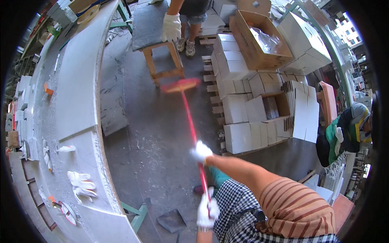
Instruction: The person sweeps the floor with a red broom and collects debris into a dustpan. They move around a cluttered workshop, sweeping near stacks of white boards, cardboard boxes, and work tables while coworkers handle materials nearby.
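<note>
Both my hands wear white gloves and grip the red handle of a broom [192, 122]. My right hand [201, 152] is closed around the handle partway along it. My left hand [208, 211] is closed around it lower in view, close to my checked apron. The wide red-and-orange broom head [181, 85] is blurred. It lies at the far end, over the grey floor [152, 162], just in front of a wooden-legged bench [150, 26]. Light bits of debris are scattered on the floor left of the handle.
Another person's gloved hand [171, 28] is at the bench. White boxes [237, 139] and an open brown carton [263, 60] stand on pallets to the right. Along the left runs a long worktable [81, 97] with loose gloves [82, 185]. A dark flat piece [172, 221] lies on the floor nearby.
</note>
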Available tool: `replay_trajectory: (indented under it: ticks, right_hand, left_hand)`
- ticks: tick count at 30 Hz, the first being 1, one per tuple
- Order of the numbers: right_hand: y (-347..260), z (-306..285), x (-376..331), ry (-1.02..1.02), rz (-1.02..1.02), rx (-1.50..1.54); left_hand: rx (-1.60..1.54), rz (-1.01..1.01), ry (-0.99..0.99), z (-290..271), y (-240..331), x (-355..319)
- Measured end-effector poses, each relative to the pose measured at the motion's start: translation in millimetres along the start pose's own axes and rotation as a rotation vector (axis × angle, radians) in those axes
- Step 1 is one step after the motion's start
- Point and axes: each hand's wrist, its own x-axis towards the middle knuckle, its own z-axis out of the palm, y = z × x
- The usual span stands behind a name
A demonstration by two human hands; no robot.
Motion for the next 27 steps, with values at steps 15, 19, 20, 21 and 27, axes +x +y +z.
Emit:
replay_trajectory:
  ticks: [15,19,20,21,27]
  right_hand:
    - [153.1,202.9,-223.9,-0.133,0.369,0.217]
    - [152.5,245.1,-325.8,-0.373,0.426,0.215]
    - [155.3,250.5,-341.2,-0.421,0.327,0.074]
    - [156.5,253.5,-349.2,-0.377,0.275,0.039]
    - [147.4,204.8,-241.2,-0.158,0.138,0.147]
  left_hand:
    - [1.41,0.476,0.479,-159.6,-102.0,-197.2]
    - [0.845,0.061,0.657,-177.7,-131.7,-311.3]
    - [0.818,0.113,0.643,-180.8,-142.8,-325.0]
    - [0.882,0.197,0.62,-184.0,-151.6,-329.4]
    - [0.757,0.053,0.506,-182.3,-116.7,-226.9]
